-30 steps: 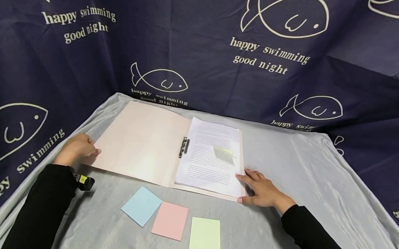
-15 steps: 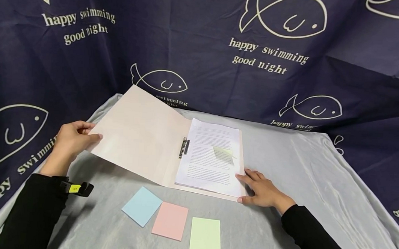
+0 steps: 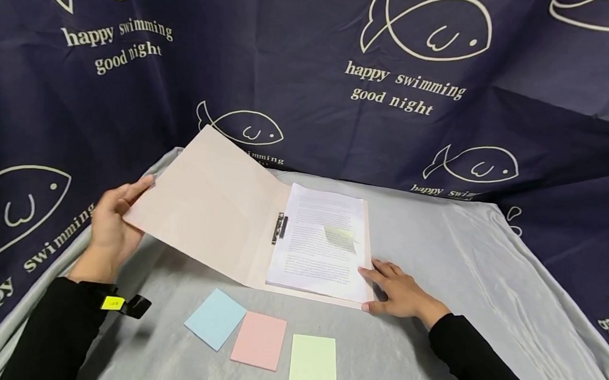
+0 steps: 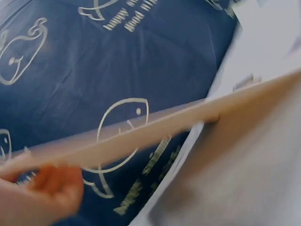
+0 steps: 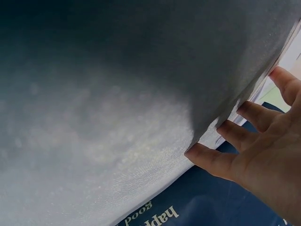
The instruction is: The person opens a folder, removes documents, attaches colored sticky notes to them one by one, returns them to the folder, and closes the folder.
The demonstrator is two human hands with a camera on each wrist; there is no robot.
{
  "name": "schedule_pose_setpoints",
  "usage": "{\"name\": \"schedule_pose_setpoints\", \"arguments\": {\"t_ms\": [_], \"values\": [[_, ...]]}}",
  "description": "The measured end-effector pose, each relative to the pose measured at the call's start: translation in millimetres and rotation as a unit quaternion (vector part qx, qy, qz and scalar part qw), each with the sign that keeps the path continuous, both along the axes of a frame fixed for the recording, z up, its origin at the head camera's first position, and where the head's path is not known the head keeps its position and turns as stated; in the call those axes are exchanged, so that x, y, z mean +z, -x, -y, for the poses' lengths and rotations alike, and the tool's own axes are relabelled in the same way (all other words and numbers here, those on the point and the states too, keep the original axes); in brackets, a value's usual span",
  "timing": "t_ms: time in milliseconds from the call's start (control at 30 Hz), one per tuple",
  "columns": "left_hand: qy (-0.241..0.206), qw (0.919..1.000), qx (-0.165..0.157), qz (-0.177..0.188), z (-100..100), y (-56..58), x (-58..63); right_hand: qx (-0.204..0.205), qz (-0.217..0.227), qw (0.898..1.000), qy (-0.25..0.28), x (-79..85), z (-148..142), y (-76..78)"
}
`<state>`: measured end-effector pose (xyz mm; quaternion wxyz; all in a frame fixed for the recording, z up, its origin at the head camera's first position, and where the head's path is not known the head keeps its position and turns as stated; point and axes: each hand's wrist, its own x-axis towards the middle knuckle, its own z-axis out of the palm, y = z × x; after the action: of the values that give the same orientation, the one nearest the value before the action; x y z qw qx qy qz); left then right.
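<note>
A pale pink clip folder (image 3: 200, 202) lies spread out, its left cover tilted up off the table. My left hand (image 3: 114, 220) holds that cover by its outer edge; in the left wrist view, bent fingers (image 4: 61, 188) sit against the edge. Printed sheets (image 3: 316, 259) rest on the right side of the folder, beside a metal clip (image 3: 280, 228). A pale green sticky note (image 3: 339, 238) is on the top sheet. My right hand (image 3: 400, 288) rests with spread fingers on the folder's right edge, touching the sheets' margin.
Blue (image 3: 216, 318), pink (image 3: 259, 341) and green (image 3: 313, 364) sticky note pads lie in front of the folder. A grey cloth (image 3: 460, 267) covers the table. Dark blue fish-print fabric (image 3: 301, 58) hangs behind and at both sides.
My left hand has raised the folder's left cover from the table into a tilt, and its grip on the edge has shifted. My right hand has stayed in place.
</note>
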<state>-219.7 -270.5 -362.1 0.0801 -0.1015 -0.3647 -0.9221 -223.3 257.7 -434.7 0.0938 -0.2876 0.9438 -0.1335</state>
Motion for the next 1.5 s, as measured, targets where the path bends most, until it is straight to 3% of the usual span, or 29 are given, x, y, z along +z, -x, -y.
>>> {"name": "schedule_pose_setpoints", "arguments": {"t_ms": [33,67,167,400,467,567,733,867,967,1067,1167,1300,1500], "values": [[-0.085,0.9950,-0.050,-0.016,0,-0.5,-3.3,-0.001,0.002,1.000,0.001,0.1,0,-0.2],[-0.144,0.9849,-0.092,-0.031,0,-0.8,-6.6,-0.001,0.003,1.000,0.002,0.2,1,-0.5],[-0.223,0.9582,-0.169,-0.059,0,-1.1,-15.2,-0.003,0.006,1.000,-0.001,-0.2,2,-0.9],[-0.236,0.9282,-0.269,-0.103,0,4.0,-27.3,-0.010,0.007,1.000,-0.003,0.3,0,-1.9],[-0.232,0.9228,-0.288,-0.110,0,5.8,-29.4,-0.010,0.007,1.000,-0.004,0.1,-1,-1.7],[-0.225,0.9215,-0.295,-0.115,0,7.1,-30.9,-0.009,0.008,1.000,-0.006,-0.8,-1,-1.5],[-0.224,0.9203,-0.296,-0.124,-5,7.4,-28.7,-0.008,0.014,1.000,-0.007,-2.2,-1,-1.5],[-0.188,0.9241,-0.295,-0.153,-19,7.0,-20.5,-0.008,0.023,1.000,-0.007,-3.1,-1,-1.1],[-0.115,0.9354,-0.276,-0.189,-35,5.8,-11.7,-0.009,0.027,1.000,-0.009,-3.0,-1,-0.5],[-0.008,0.9490,-0.223,-0.222,-53,4.3,-1.7,-0.009,0.027,1.000,-0.008,-2.7,-1,0.3],[0.090,0.9527,-0.160,-0.242,-71,2.7,7.8,-0.006,0.025,1.000,-0.007,-2.5,0,0.8],[0.177,0.9441,-0.110,-0.255,-94,2.7,17.2,-0.007,0.027,1.000,-0.009,-1.9,-1,0.2],[0.287,0.9183,-0.057,-0.267,-126,5.4,26.6,-0.009,0.027,1.000,-0.008,-0.7,-1,-0.7]]}}
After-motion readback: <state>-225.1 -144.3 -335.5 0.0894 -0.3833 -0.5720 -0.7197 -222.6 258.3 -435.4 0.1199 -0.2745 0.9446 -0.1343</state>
